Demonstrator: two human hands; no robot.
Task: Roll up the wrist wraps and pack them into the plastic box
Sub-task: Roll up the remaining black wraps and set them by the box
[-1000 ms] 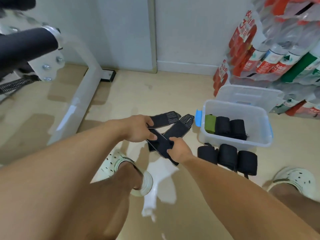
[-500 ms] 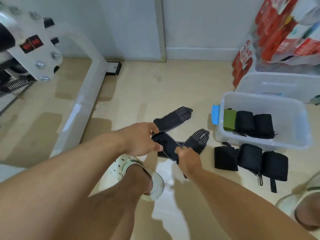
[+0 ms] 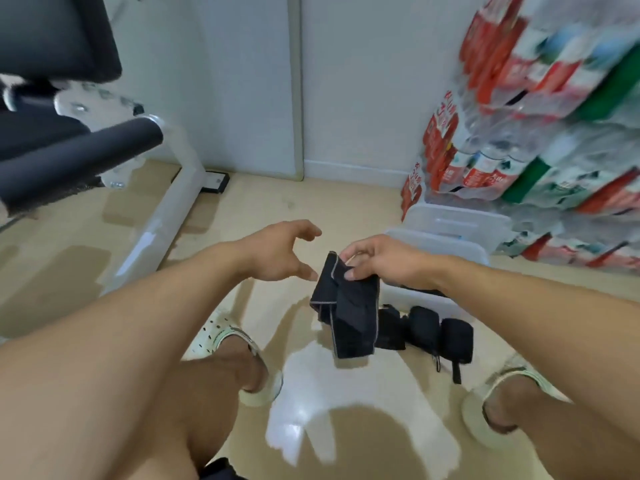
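Note:
My right hand (image 3: 375, 259) pinches the top of a black wrist wrap (image 3: 346, 306), which hangs unrolled above the floor. My left hand (image 3: 282, 252) hovers just left of the wrap with fingers spread, holding nothing. Three rolled black wraps (image 3: 424, 329) lie in a row on the floor behind the hanging one. The clear plastic box (image 3: 460, 249) stands beyond them, and my right forearm hides most of its inside.
The box lid (image 3: 457, 221) leans behind the box against stacked packs of bottled water (image 3: 540, 140) at the right. A white exercise machine frame (image 3: 173, 209) with black padded bars fills the left. My feet in pale clogs (image 3: 232, 344) stand on the beige floor.
The wrap has been lifted off the floor by my right hand. My left hand has let go of it and opened. The view has tilted upward.

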